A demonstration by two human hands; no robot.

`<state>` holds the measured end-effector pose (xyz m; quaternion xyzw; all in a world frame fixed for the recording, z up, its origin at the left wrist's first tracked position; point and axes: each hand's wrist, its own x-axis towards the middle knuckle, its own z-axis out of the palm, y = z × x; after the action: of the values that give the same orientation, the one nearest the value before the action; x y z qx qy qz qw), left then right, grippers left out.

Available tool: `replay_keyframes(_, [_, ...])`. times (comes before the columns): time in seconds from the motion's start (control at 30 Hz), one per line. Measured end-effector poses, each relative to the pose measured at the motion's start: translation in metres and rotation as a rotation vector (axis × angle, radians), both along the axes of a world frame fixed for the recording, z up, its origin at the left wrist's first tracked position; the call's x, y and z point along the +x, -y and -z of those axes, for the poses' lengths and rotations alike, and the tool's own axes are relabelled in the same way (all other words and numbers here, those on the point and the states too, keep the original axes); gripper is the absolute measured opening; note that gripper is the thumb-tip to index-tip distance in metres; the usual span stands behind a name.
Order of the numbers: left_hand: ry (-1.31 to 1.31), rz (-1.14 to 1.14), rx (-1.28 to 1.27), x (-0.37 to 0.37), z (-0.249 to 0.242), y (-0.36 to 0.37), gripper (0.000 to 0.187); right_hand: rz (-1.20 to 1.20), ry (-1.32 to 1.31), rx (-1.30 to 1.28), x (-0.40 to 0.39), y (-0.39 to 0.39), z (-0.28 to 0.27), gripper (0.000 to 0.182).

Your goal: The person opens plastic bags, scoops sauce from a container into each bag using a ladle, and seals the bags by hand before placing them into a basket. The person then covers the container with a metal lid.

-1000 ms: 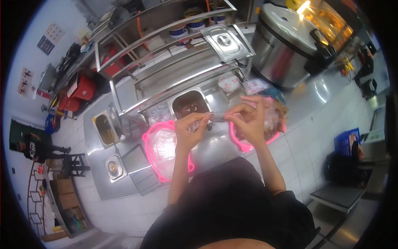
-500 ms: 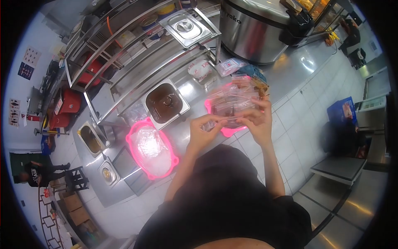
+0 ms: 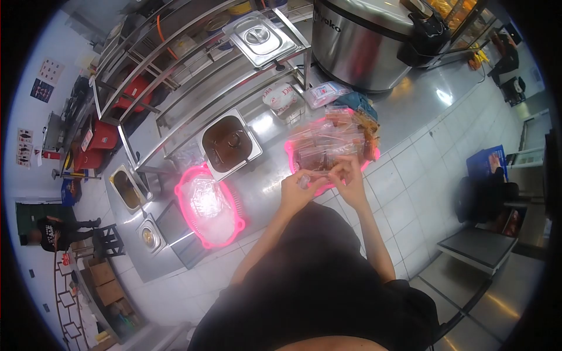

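Over the near edge of a pink basket [image 3: 291, 153], my left hand [image 3: 297, 188] pinches one side of a small clear plastic bag [image 3: 319, 174]. The fingers of my right hand [image 3: 349, 180] are closed on the bag's other side. Several clear packets with brownish contents [image 3: 328, 140] are heaped in the basket behind my hands. To the left, a second pink basket [image 3: 240, 224] holds clear plastic bags [image 3: 208, 205]. Between the baskets stands a square metal container [image 3: 231, 143] of brown liquid with a ladle-like item in it.
A large steel cooker [image 3: 363, 44] stands at the back. A metal rack [image 3: 170, 88] bears a lidded pan [image 3: 257, 38]. Smaller metal containers [image 3: 127, 190] sit at the left. A person [image 3: 52, 233] is at the far left, another at the far right.
Both hands have moved slightly down relative to the packet pile, and the right hand's fingers have drawn in closer to the bag. The view has shifted a little.
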<state>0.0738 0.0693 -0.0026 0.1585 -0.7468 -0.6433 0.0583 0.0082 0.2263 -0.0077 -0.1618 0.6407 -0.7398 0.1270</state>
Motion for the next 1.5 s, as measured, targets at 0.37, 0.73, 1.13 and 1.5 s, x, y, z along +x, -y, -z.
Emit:
replay_keyframes(0.37, [0.132, -0.069, -0.337, -0.032, 0.040, 0.017, 0.027, -0.096, -0.207, 0.519, -0.047, 0.028, 0.026, 0.045])
replay_keyframes(0.73, [0.179, -0.191, -0.589, -0.049, 0.040, 0.037, 0.037, 0.329, -0.389, 0.437, -0.025, 0.063, 0.025, 0.052])
replay_keyframes(1.13, [0.080, 0.069, 0.735, -0.019, 0.000, 0.072, 0.045, 0.133, -0.300, 0.428, 0.004, 0.068, -0.016, 0.062])
replay_keyframes(1.5, [-0.149, 0.074, 0.791, 0.016, -0.088, 0.128, 0.055, -0.246, 0.195, -0.007, 0.008, 0.154, -0.106, 0.069])
